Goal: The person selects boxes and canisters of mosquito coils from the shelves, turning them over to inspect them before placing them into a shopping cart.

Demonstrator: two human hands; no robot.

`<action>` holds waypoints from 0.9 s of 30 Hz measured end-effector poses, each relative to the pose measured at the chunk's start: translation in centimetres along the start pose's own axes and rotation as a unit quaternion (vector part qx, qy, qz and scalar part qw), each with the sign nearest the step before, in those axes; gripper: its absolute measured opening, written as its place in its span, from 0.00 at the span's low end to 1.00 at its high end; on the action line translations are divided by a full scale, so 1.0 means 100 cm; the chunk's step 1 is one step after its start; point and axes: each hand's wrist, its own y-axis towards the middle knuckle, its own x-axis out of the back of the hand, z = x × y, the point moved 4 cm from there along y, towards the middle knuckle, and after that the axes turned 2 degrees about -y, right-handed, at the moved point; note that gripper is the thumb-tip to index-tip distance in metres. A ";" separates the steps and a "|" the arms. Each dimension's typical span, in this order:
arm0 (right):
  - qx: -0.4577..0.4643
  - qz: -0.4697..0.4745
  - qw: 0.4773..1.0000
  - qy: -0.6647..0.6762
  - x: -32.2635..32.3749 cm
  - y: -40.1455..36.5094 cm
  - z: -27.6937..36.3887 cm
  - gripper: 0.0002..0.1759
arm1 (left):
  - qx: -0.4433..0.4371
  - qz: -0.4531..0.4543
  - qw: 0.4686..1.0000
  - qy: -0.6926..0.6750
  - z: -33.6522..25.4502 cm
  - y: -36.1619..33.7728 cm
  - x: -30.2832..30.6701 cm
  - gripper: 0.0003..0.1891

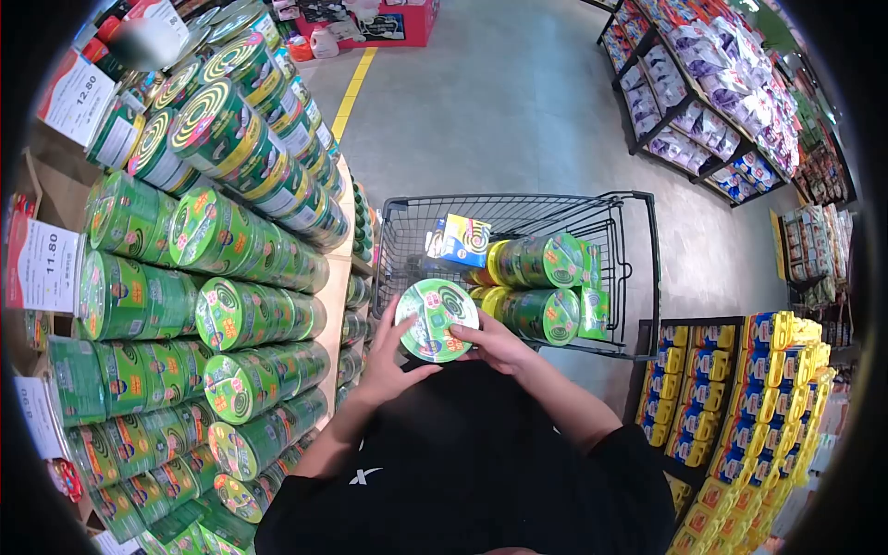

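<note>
A round green-and-white mosquito coil tub [437,321] is between my two hands in front of my chest, its lid with a printed spiral facing up. My left hand [381,359] grips its left side. On the right, my right hand [500,346] holds the rim, with the thumb on top of the lid. Just beyond stands a black wire shopping cart [518,197]. Stacks of green coil tubs [561,261] lie on their sides in it, beside a yellow-and-blue box [465,240].
On the left, a shelf is stacked with green coil tubs [268,310] and dark green tins [242,139], with price signs [49,264] along it. Yellow-and-blue packs [768,398] fill a rack at the right. A display of purple-and-white bags [731,69] stands farther back. Grey floor [481,102] lies beyond the cart.
</note>
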 end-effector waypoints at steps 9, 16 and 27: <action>0.054 -0.076 0.994 -0.049 0.027 0.016 -0.034 0.52 | 0.395 0.114 0.835 -0.364 0.115 0.023 -0.027 0.40; 0.046 -0.170 0.982 -0.065 0.049 0.001 -0.074 0.54 | 0.415 0.122 0.822 -0.370 0.200 0.082 -0.040 0.34; -0.048 -0.291 0.951 0.094 0.087 -0.050 -0.171 0.36 | 0.539 0.139 0.797 -0.234 0.294 0.069 -0.094 0.45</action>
